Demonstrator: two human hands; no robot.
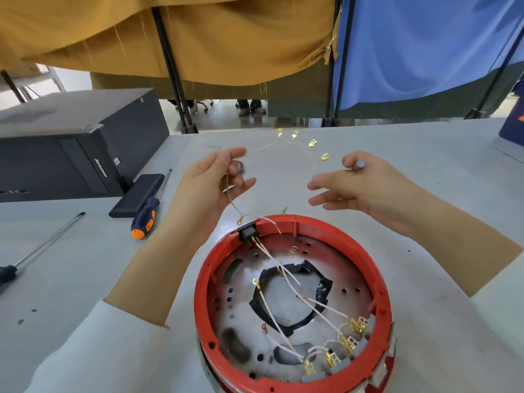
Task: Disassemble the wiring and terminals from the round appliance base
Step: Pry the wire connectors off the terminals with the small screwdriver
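Round red base with its wiring partly pulled out.

The base (292, 307) lies open side up on the surface, a red ring around a scorched metal plate with a taped central hole. White wires (283, 282) run from a black socket (247, 233) on the far rim across the plate to brass terminals (347, 346) seated along the near right rim. A thin loose wire (233, 202) rises from beside the socket into the left hand. More loose brass terminals (312, 143) on thin leads lie beyond the hands.
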